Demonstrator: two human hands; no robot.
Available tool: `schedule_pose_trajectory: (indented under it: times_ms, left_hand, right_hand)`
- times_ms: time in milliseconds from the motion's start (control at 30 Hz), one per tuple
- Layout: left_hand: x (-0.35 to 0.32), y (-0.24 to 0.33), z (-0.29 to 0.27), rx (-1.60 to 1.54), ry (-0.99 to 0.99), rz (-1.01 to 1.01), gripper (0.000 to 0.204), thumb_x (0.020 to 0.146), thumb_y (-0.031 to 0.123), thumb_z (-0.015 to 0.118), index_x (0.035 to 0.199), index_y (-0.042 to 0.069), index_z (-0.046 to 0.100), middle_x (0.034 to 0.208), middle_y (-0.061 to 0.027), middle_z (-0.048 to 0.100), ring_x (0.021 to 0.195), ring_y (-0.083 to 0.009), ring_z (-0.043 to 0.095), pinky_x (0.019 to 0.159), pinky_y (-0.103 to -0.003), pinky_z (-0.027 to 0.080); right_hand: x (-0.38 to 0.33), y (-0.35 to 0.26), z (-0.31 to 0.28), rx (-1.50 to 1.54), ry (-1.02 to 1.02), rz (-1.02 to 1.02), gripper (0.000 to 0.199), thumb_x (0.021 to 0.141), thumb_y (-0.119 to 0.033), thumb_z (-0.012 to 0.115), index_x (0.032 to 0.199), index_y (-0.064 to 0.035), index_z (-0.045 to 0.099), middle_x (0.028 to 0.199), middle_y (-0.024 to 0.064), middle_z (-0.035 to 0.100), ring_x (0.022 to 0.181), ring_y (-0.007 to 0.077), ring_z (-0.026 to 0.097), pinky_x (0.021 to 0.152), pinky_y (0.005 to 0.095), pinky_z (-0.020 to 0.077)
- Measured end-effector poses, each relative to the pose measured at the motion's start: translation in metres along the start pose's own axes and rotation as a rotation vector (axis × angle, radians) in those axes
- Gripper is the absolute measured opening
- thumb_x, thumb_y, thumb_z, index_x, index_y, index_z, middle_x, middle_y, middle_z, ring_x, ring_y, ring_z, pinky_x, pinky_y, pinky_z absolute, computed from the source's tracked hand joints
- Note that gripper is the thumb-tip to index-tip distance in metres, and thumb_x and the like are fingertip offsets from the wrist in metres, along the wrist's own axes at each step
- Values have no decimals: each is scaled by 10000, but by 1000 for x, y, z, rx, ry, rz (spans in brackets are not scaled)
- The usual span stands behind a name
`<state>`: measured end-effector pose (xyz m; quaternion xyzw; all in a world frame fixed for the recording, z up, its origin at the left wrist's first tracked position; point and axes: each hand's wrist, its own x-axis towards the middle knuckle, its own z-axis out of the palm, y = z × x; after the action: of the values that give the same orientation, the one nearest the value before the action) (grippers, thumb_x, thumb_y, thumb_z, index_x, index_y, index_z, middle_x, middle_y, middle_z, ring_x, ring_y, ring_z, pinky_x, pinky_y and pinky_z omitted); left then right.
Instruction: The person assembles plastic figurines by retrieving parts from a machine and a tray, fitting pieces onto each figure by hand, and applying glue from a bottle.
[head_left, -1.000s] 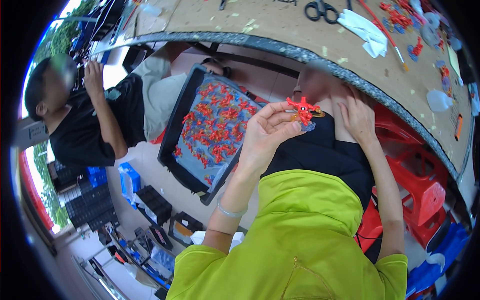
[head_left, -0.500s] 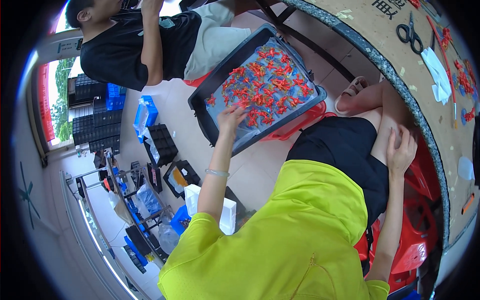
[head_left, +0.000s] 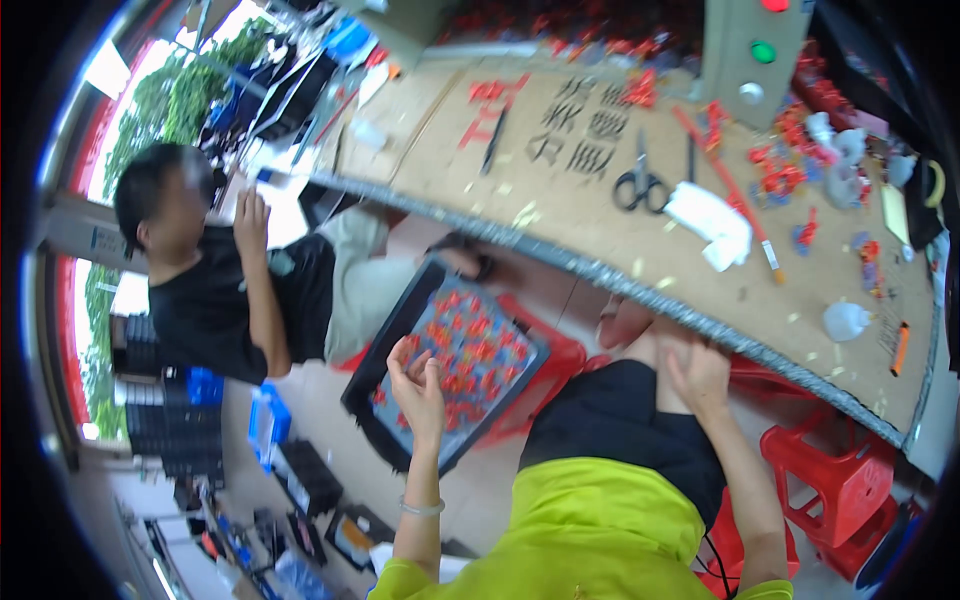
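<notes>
My left hand is raised over the near side of a dark tray, its fingers loosely bent and apart. Nothing shows clearly in it, though the picture is blurred. Many small red pieces with yellow and blue parts lie spread on a pale sheet in the tray. The tray rests on a red plastic stool. On my bare thigh, beside the table edge, lies my right hand, fingers extended and holding nothing I can see.
A brown-covered table curves across the front, bearing scissors, a white cloth, a red brush and more red pieces. Another person sits left beyond the tray. Red stools stand at right.
My view has swung up toward the table. My left hand has risen off the red pieces at the tray's near side. My right hand stays on my thigh.
</notes>
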<state>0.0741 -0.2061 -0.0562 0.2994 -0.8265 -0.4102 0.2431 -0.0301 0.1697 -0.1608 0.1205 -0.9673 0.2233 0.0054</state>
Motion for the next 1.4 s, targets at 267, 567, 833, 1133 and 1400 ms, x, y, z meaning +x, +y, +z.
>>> schedule_pose_trajectory:
  times_ms: [267,567,833,1133,1400]
  left_hand:
    - [85,216,162,-229,-423,831,330,831,-60,583,1157,-22,548,1093,-131,615,957,-205,649,746,-280,526]
    - [241,335,384,282,-391,926,361,776,113,633,1122,28,580,1173,-217,578,1077,-382,568,912,-416,478]
    - [243,362,444,709,-467,934,452,847,228,552,1280,102,532,1347,-171,491,1291,-352,415,1050,-480,348]
    - [214,324,324,-152,-223,879,444,632,60,776,1062,40,665,927,-154,647,816,-306,637,775,-355,516]
    - [25,223,144,-797,-927,236,615,732,-92,700,1289,-30,447,1089,-89,576,970,-124,593,837,-252,500]
  right_hand:
    - [62,-24,-20,192,71,60,531,853,-448,548,1286,-141,533,1323,166,505,1240,376,439,1056,503,315]
    - [92,-29,-9,65,154,20,533,857,-453,538,1291,-145,525,1326,165,502,1242,375,437,1058,501,313]
    - [96,-29,5,8,171,63,535,860,-458,529,1296,-148,519,1329,164,500,1244,374,435,1060,500,312]
    - [96,-25,10,48,206,6,537,864,-464,518,1301,-151,512,1333,163,497,1246,373,433,1062,498,310]
    - [23,-26,-6,-22,-213,92,552,835,-370,578,1294,-77,488,1301,199,495,1219,418,429,1049,495,323]
